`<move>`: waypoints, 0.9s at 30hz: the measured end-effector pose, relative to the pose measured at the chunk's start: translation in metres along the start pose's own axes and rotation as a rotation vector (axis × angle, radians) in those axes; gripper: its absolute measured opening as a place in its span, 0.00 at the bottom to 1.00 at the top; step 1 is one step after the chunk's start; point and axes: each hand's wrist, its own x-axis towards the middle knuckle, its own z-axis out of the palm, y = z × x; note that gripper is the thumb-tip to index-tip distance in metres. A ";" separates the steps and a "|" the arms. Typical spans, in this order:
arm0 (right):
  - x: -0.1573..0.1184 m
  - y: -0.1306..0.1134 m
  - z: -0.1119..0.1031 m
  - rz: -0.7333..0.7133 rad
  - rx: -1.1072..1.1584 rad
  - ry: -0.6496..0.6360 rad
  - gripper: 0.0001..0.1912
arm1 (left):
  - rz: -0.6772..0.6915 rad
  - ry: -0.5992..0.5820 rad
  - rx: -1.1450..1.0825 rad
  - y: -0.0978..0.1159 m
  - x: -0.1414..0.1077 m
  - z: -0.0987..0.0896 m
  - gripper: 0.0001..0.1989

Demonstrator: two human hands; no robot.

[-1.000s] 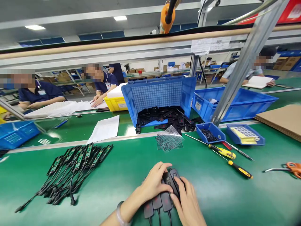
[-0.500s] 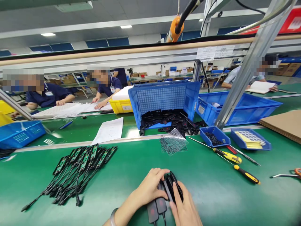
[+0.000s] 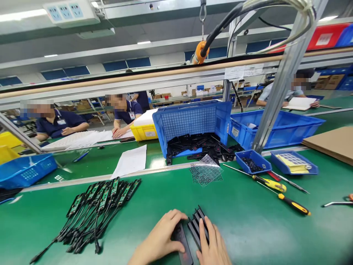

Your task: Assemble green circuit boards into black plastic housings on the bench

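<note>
Near the bottom centre of the green worktable [image 3: 248,228], my left hand [image 3: 164,235] has its thumb and fingers around a black casing [image 3: 182,243] with a reddish mark. Just to its right, my right hand [image 3: 213,243] rests with its fingers on a stack of slim black casings [image 3: 195,224], which stand side by side. A narrow gap separates the two groups. To the left lies a bundle of black cabled units with exposed green circuit boards [image 3: 103,197]. Black parts [image 3: 204,145] spill out of a tipped blue crate [image 3: 190,117].
Transparent sticker sheets [image 3: 205,171] lie ahead of my hands. Two yellow-handled screwdrivers [image 3: 295,205], a small blue bin of black pieces [image 3: 252,163] and another with yellow papers [image 3: 293,163] are at right. A metal post [image 3: 278,88] rises behind. People sit across the table.
My left hand has moved left and down with a casing, opening a gap from the stack under my right hand. The camera view has tilted up slightly.
</note>
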 end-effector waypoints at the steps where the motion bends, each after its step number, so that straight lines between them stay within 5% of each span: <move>1: 0.000 0.000 0.001 -0.038 -0.002 0.010 0.50 | -0.001 -0.019 -0.026 -0.002 -0.002 -0.002 0.30; 4: 0.000 -0.003 0.005 -0.121 -0.001 0.043 0.54 | -0.028 0.091 -0.077 -0.006 -0.005 0.007 0.32; 9: 0.004 -0.009 0.005 -0.019 -0.027 -0.010 0.48 | -0.206 0.382 -0.067 -0.008 -0.012 0.050 0.33; 15: 0.001 0.003 0.002 -0.056 -0.018 -0.007 0.41 | -0.081 0.325 -0.101 -0.022 -0.033 0.060 0.28; 19: 0.000 0.004 -0.008 -0.121 0.020 -0.032 0.45 | -0.074 0.438 -0.148 -0.014 -0.038 0.062 0.35; 22: 0.002 0.007 -0.018 -0.113 0.077 -0.085 0.44 | -0.202 0.556 -0.172 0.000 -0.038 0.073 0.38; 25: 0.002 0.014 -0.025 -0.036 0.225 -0.113 0.43 | -0.315 0.675 -0.419 0.017 -0.038 0.095 0.41; 27: -0.002 0.014 -0.028 0.030 0.375 -0.115 0.44 | -0.317 0.607 -0.756 0.032 -0.037 0.112 0.42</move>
